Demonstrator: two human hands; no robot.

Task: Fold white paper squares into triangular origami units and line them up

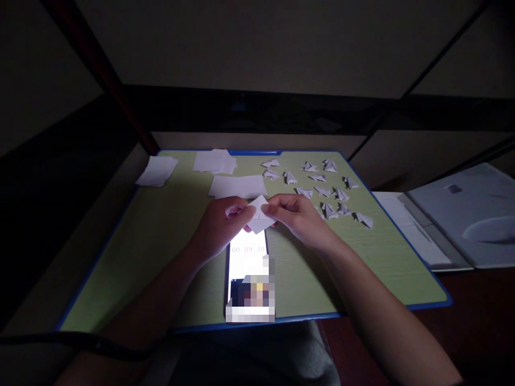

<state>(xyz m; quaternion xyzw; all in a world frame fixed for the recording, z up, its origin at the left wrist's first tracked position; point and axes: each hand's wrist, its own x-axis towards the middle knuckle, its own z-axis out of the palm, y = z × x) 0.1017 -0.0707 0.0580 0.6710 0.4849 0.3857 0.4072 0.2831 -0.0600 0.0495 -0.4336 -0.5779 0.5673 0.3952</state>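
A small white sheet of folded paper (pixel 258 221), diamond-shaped with a crease across it, is held up between both hands above the table. My left hand (pixel 223 222) pinches its left side, thumb on top. On the right side, my right hand (pixel 295 214) grips it the same way, the thumb pressing near the middle. Most of the fingers behind the paper are hidden. Just below the hands lies a phone (pixel 247 262) with a lit screen showing a timer. A blank white sheet (pixel 237 185) rests right behind the hands.
Several small folded paper pieces (pixel 330 210) are scattered over the right back of the green table (pixel 153 257). Paper stacks lie at the back, one in the left corner (pixel 156 170) and another nearer the middle (pixel 214 161). A large open box (pixel 462 214) stands beyond the right edge.
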